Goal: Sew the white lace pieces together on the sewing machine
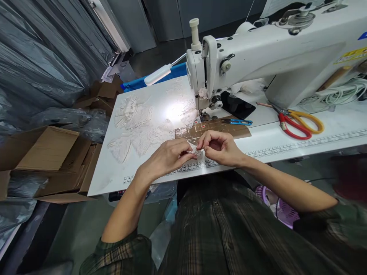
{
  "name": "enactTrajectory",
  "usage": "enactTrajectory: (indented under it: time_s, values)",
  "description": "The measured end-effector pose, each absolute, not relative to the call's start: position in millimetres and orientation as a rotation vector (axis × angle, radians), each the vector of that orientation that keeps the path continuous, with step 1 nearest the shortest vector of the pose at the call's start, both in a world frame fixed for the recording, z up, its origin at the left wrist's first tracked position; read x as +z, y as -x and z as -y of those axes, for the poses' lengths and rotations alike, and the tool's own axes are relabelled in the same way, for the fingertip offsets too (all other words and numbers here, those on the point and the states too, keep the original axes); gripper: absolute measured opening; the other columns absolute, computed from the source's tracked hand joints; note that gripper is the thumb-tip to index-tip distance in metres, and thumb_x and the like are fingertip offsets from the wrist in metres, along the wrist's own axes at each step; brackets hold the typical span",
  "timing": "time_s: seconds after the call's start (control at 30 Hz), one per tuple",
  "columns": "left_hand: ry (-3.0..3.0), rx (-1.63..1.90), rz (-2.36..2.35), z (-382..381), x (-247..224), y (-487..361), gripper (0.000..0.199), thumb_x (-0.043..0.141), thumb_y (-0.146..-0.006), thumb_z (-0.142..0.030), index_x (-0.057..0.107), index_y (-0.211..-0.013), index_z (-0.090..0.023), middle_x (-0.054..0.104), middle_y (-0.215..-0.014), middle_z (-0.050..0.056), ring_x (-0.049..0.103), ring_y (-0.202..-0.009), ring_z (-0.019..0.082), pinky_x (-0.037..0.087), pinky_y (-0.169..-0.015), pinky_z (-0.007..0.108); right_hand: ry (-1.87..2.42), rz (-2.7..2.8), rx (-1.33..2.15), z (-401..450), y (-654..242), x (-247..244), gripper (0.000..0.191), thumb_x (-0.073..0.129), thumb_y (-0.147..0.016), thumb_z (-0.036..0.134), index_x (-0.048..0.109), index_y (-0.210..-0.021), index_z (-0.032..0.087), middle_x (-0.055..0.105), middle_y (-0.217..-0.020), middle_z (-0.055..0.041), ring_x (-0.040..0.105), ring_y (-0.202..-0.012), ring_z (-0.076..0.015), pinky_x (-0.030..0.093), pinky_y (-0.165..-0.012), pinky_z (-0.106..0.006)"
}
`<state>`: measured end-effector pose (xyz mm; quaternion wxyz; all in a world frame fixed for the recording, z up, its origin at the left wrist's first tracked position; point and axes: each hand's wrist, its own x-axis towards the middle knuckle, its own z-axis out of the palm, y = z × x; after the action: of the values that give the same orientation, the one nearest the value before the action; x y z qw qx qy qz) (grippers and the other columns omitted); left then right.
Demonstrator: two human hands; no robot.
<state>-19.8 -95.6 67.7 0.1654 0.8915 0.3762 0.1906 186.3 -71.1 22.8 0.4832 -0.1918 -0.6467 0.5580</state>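
Near the table's front edge, my left hand (169, 154) pinches a small white lace piece (196, 148) between thumb and fingers. My right hand (219, 147) is curled at the lace piece's other side, its fingertips closed on the edge; part of the lace is hidden by my fingers. Just beyond them is the needle area of a white sewing machine (249, 57), lit by a bright lamp (158, 74). A brown taped plate (220, 130) lies under the needle, with blue thread snips (237, 122) on it.
White lace pieces (137, 114) are spread on the left of the white table (106, 177). To the right lie a black phone (237, 105), scissors with red and yellow handles (298, 122) and a coil of pale cord (341, 93). Cardboard boxes (47, 147) stand left of the table.
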Motion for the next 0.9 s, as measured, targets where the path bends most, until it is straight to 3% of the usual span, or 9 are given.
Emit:
enactTrajectory:
  time_s: [0.17, 0.33, 0.37, 0.43, 0.53, 0.9]
  values:
    - [-2.54, 0.454, -1.135, 100, 74, 19, 0.02, 0.063, -0.093, -0.035, 0.063, -0.082, -0.019, 0.06, -0.079, 0.001, 0.058, -0.071, 0.014, 0.04, -0.06, 0.025, 0.485, 1.598, 1.316, 72, -189, 16, 0.013, 0.063, -0.076, 0.012, 0.054, -0.072, 0.02, 0.066, -0.086, -0.0037, 0.062, -0.082, -0.0145, 0.051, -0.076, -0.029]
    - [-2.648, 0.577, -1.179, 100, 73, 18, 0.014, 0.063, -0.093, -0.03, 0.064, -0.088, -0.018, 0.055, -0.13, 0.013, 0.058, -0.1, 0.021, 0.048, -0.077, 0.033, 0.478, 1.461, 1.346, 69, -186, 7, 0.016, 0.068, -0.082, 0.021, 0.055, -0.074, 0.02, 0.068, -0.089, -0.0045, 0.064, -0.078, -0.0139, 0.053, -0.075, -0.03]
    - [-2.65, 0.572, -1.154, 100, 72, 18, 0.013, 0.062, -0.094, -0.029, 0.063, -0.089, -0.017, 0.057, -0.128, 0.013, 0.059, -0.1, 0.021, 0.049, -0.077, 0.032, 0.48, 1.443, 1.346, 68, -185, 6, 0.017, 0.069, -0.083, 0.023, 0.056, -0.074, 0.02, 0.068, -0.087, -0.0043, 0.064, -0.079, -0.0142, 0.053, -0.075, -0.03]
    - [-2.641, 0.511, -1.142, 101, 68, 17, 0.012, 0.058, -0.096, -0.027, 0.061, -0.09, -0.017, 0.064, -0.107, 0.009, 0.062, -0.087, 0.017, 0.047, -0.067, 0.027, 0.503, 1.428, 1.332, 67, -183, 4, 0.016, 0.068, -0.084, 0.025, 0.057, -0.075, 0.019, 0.068, -0.088, -0.0044, 0.065, -0.082, -0.0143, 0.053, -0.076, -0.029]
    - [-2.636, 0.447, -1.197, 103, 62, 17, 0.016, 0.054, -0.099, -0.028, 0.057, -0.088, -0.017, 0.06, -0.077, 0.0, 0.055, -0.063, 0.012, 0.037, -0.054, 0.024, 0.552, 1.454, 1.352, 68, -183, 1, 0.014, 0.066, -0.087, 0.026, 0.058, -0.078, 0.019, 0.067, -0.094, -0.0053, 0.065, -0.08, -0.0127, 0.053, -0.076, -0.028]
    - [-2.607, 0.543, -1.207, 97, 45, 16, 0.018, 0.056, -0.098, -0.029, 0.055, -0.085, -0.016, 0.056, -0.072, -0.002, 0.053, -0.06, 0.011, 0.036, -0.054, 0.023, 0.71, 1.351, 1.345, 67, -177, -3, 0.015, 0.063, -0.084, 0.024, 0.055, -0.072, 0.02, 0.065, -0.081, -0.0031, 0.062, -0.072, -0.013, 0.05, -0.068, -0.028]
